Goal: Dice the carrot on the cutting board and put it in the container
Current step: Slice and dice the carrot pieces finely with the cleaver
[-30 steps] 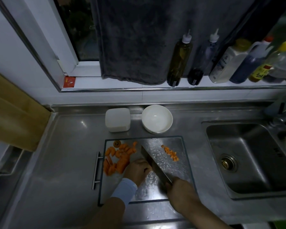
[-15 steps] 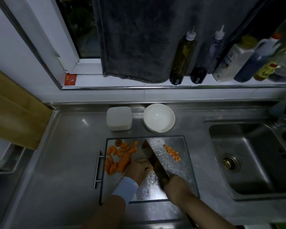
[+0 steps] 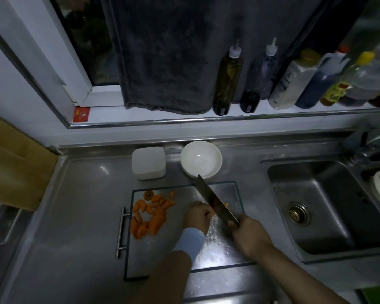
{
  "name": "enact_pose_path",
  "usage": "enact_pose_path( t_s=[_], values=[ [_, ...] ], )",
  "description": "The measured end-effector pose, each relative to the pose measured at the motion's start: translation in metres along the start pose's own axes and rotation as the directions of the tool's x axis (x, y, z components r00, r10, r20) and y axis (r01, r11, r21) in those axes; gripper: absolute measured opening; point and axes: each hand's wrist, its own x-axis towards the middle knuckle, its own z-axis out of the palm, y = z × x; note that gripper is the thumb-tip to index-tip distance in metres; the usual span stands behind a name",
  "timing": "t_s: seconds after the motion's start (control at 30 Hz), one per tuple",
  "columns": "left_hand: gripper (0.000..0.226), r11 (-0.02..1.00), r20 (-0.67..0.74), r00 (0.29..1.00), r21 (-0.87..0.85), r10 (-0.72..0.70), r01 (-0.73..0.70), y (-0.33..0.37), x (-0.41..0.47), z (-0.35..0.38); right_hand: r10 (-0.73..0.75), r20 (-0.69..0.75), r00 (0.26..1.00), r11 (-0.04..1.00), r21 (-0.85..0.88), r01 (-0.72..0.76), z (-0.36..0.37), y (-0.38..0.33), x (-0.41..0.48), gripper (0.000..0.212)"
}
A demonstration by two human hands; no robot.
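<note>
Far left, a tan wooden plank (image 3: 13, 163) leans at the wall, flat and matte. Next comes the counter (image 3: 75, 216), brushed steel with dull glints. On it lies the board (image 3: 140, 266), a clear, glassy rectangle with dark edges, wet and sparkling near the middle, and a round metal bar handle (image 3: 121, 232) on its left side.

The carrot (image 3: 150, 213) sits on the board's left half as orange chunks and half-moons. They are heaped in a band whose long axis runs from the near side away toward the wall, with a round end slice at the far tip. Just beyond the board is the container (image 3: 148, 162), a frosted white square tub with rounded corners. Right of it, and apart from it, is a glossy round white bowl (image 3: 201, 159).

Mid-board, the left hand (image 3: 199, 217) has its fingers curled under, knuckles against the blade. Whether they pin a piece, I cannot tell. The knife (image 3: 215, 201) is a broad dark steel cleaver lying diagonally, and its tip points far-left, level with the bowl's near rim in this view. Half a second ago that tip sat inside the board with the flat showing wide. Now the blade looks narrower and hides most of the small dice (image 3: 226, 204) to its right.

The right hand (image 3: 249, 235) has its fingers wrapped round the knife's handle. Far right is a deep steel sink (image 3: 327, 207).
</note>
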Motion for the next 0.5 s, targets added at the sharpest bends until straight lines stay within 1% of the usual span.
enact_pose_path(
  t_s=[0.07,0.13,0.17,0.2,0.3,0.33,0.37,0.43,0.5],
  values=[
    [0.024,0.995,0.012,0.997,-0.071,-0.071,0.072,0.007,0.006,0.003,-0.004,-0.03,1.0,1.0,0.004,0.004,-0.006,0.0,0.001,0.028],
    [0.02,0.989,0.031,0.994,-0.097,-0.107,0.11,0.006,0.009,-0.002,-0.012,-0.037,0.999,1.0,0.001,0.012,-0.009,-0.002,0.001,0.027],
    [0.019,0.983,0.024,0.99,-0.117,-0.141,0.142,0.001,0.01,-0.004,-0.018,-0.04,0.999,1.0,0.001,0.018,-0.01,-0.002,0.001,0.026],
    [0.02,0.981,-0.015,0.986,-0.1,-0.167,0.164,-0.002,0.009,-0.012,-0.03,-0.044,0.999,1.0,0.005,0.03,-0.009,-0.003,0.002,0.026],
    [0.014,0.97,-0.232,0.944,0.006,-0.235,0.243,-0.016,0.003,-0.048,-0.056,-0.03,0.998,0.998,-0.015,0.055,-0.003,-0.01,0.003,0.029],
    [0.014,0.97,-0.282,0.935,0.044,-0.216,0.237,-0.026,0.003,-0.059,-0.064,-0.02,0.998,0.998,-0.021,0.064,0.001,-0.012,0.003,0.031],
    [0.017,0.973,-0.315,0.935,0.107,-0.161,0.203,-0.035,0.005,-0.068,-0.072,-0.008,0.997,0.997,-0.028,0.072,0.004,-0.014,0.002,0.034],
    [0.018,0.947,-0.321,0.944,0.271,-0.079,0.171,-0.048,0.012,-0.079,-0.096,0.009,0.995,0.994,-0.055,0.097,0.011,-0.018,0.002,0.036],
    [0.017,0.893,-0.288,0.956,0.412,-0.061,0.182,-0.054,0.018,-0.083,-0.123,0.023,0.992,0.99,-0.072,0.124,0.016,-0.018,0.003,0.034]
  ],
)
